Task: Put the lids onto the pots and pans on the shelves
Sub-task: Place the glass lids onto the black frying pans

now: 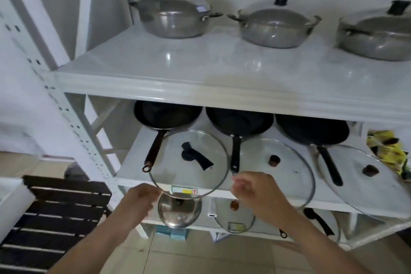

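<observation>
A glass lid with a black handle [189, 171] hangs tilted over the front edge of the middle shelf [129, 169]. My left hand [140, 198] pinches its lower left rim and my right hand [253, 189] pinches its right rim. Behind it sit three black pans: left [166, 114], middle [239, 120], right [311, 129], all without lids. Two more glass lids with brown knobs lie in front of them, one in the middle [278, 173] and one on the right [360, 180]. Three steel pots [173, 18] [273, 26] [375, 38] on the top shelf wear lids.
On the lower shelf lie a steel lid [180, 211], a small glass lid [235, 216] and a black pan handle [318, 220]. A dark slatted chair [55, 218] stands at the left. Yellow packaging [387, 149] sits at the right. The floor is tiled.
</observation>
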`<state>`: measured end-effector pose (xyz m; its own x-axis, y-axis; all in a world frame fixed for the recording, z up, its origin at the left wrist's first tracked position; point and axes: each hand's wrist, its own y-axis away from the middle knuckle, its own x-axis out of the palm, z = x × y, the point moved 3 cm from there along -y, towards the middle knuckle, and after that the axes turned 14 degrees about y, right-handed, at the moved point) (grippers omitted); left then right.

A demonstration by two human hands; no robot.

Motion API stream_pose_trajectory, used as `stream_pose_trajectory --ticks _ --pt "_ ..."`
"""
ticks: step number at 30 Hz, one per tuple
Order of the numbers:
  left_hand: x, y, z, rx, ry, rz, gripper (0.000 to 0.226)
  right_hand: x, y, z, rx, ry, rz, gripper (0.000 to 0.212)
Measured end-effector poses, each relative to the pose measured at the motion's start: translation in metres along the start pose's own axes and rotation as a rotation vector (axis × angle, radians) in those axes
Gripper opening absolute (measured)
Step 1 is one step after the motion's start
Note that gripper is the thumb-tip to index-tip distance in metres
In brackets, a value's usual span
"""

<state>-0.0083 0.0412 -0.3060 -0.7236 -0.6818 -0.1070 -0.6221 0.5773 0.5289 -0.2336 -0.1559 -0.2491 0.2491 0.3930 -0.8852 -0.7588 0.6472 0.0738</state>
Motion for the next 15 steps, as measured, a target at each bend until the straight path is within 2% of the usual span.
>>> stream_pose_trajectory --ticks 1,3,5,7,9,13,15 --pt "-0.006 -0.018 0.004 0.025 0.015 -0.116 0.025 0.020 -0.019 0.001 0.009 0.051 0.016 0.024" --pt "-0.013 -0.044 0.002 0.022 0.115 -0.243 0.034 0.051 -0.061 0.006 -0.002 0.153 0.028 0.029" --pt "-0.014 -0.074 -0.005 -0.046 0.305 -0.216 0.038 0.071 -0.102 0.012 -0.024 0.250 -0.014 0.030" --pt "-0.015 -0.104 -0.009 -0.105 0.440 -0.148 0.043 0.089 -0.140 0.013 -0.030 0.355 -0.048 0.041" --pt "-0.015 -0.128 -0.010 -0.106 0.549 -0.090 0.041 0.106 -0.168 0.010 -0.012 0.427 0.007 0.047" --pt "-0.012 -0.157 -0.008 -0.087 0.620 -0.079 0.032 0.136 -0.204 0.003 0.019 0.327 0.185 0.035" --pt "-0.010 -0.165 -0.005 -0.078 0.624 -0.040 0.030 0.143 -0.214 0.001 0.011 0.207 0.179 0.024"
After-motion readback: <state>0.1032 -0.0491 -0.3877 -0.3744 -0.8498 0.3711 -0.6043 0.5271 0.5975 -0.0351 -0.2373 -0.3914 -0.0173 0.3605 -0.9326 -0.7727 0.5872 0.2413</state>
